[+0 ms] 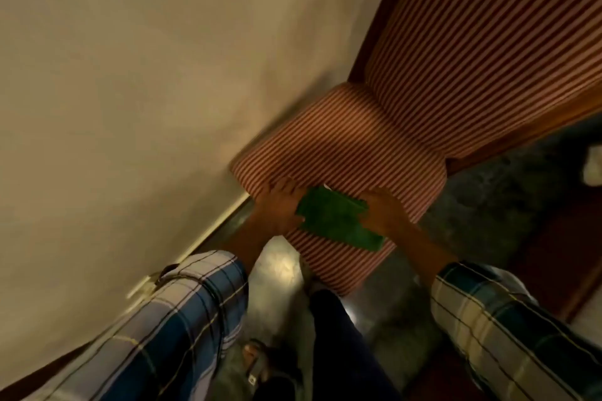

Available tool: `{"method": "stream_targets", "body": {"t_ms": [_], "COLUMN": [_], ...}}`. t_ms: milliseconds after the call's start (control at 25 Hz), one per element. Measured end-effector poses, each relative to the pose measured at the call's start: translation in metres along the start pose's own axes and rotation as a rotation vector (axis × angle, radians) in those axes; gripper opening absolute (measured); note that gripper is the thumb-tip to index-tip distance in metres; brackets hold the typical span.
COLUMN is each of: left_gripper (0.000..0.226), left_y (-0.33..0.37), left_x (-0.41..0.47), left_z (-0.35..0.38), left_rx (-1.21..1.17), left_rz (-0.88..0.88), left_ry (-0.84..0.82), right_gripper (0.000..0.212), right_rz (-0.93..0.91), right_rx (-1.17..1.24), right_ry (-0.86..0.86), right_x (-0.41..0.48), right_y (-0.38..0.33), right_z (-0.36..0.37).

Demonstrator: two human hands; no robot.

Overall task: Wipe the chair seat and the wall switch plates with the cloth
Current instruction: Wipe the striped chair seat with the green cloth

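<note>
A chair with red-and-white striped upholstery stands against the wall; its seat [342, 146] lies below me and its tall back [482, 42] rises to the upper right. A folded green cloth [338, 221] lies on the front part of the seat. My left hand [278, 205] rests on the seat at the cloth's left edge, fingers touching it. My right hand [384, 208] presses on the cloth's right end. No wall switch plate is in view.
A plain cream wall [130, 75] fills the left side, with a pale skirting strip [208, 234] at its foot. The floor [488, 221] to the right is dark and mottled. My leg and sandalled foot [257, 361] stand just before the chair's front edge.
</note>
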State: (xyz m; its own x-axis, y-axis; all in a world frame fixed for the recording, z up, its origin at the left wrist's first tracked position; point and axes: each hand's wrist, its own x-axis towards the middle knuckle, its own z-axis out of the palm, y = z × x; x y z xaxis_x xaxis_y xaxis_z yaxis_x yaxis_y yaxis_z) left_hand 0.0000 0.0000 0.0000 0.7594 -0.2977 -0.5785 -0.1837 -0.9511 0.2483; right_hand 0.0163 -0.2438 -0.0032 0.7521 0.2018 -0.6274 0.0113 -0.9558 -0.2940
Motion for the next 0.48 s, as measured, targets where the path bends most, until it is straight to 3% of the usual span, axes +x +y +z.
{"method": "stream_targets", "body": {"t_ms": [120,200,280,360,480], "left_gripper": [0.081,0.086,0.086,0.067,0.047], "left_y": [0.01,0.012,0.018,0.025,0.018], "left_x": [0.04,0.059,0.066,0.061,0.027], "left_z": [0.032,0.047,0.059,0.057,0.043], "left_rx": [-0.021,-0.104,-0.077,0.045,-0.086], "left_rz": [0.03,0.029,0.031,0.044,0.052], "left_ry": [-0.05,-0.07,-0.073,-0.084,-0.06], "right_gripper": [0.086,0.089,0.079,0.06,0.037], "right_rz": [0.083,0.11,0.119,0.124,0.028], "right_rx": [-0.112,-0.137,-0.132,-0.135,-0.024], "right_ry": [-0.098,-0.105,-0.075,-0.074,-0.08], "right_x": [0.012,0.017,0.019,0.016,0.003], "right_y": [0.022,0.029,0.035,0.034,0.019], "right_z": [0.032,0.051,0.063,0.059,0.048]}}
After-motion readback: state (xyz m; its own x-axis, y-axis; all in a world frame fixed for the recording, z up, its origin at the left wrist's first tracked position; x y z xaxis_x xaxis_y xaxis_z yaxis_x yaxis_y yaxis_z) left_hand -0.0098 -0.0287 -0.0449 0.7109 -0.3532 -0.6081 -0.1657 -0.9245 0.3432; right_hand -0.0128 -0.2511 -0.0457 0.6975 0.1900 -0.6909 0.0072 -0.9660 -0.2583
